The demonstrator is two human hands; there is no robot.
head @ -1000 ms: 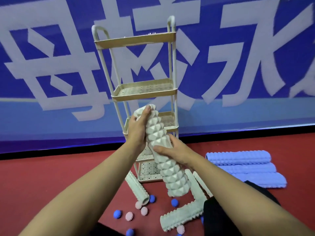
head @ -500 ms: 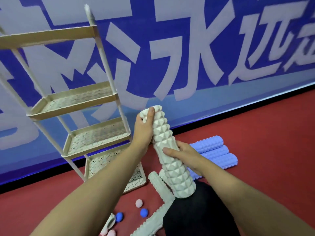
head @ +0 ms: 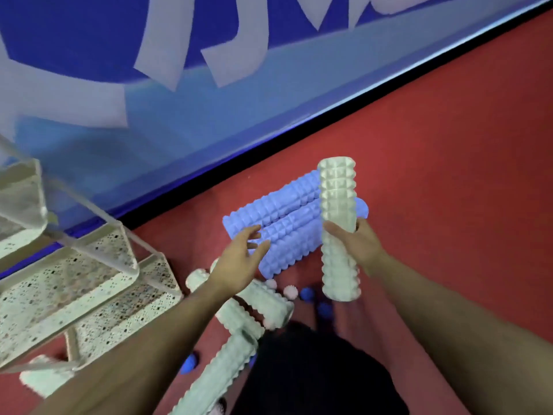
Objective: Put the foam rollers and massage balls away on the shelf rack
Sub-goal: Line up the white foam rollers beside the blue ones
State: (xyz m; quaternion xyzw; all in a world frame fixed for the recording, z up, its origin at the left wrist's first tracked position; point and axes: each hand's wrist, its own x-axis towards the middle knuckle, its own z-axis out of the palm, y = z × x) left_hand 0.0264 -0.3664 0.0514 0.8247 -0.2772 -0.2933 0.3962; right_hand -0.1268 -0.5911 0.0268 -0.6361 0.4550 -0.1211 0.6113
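White roller [head: 338, 223]: now gripped by my right hand [head: 356, 245] alone, left hand [head: 239, 262] released and spread toward the blue rollers [head: 278, 223]; rack [head: 89, 265] unfilled.

Open red floor [head: 449, 145] lies right of the blue rollers [head: 284, 232]. White rollers [head: 239, 319] and small balls [head: 306, 293] crowd the floor between the forearms. The shelf rack [head: 74, 283] blocks the left side.
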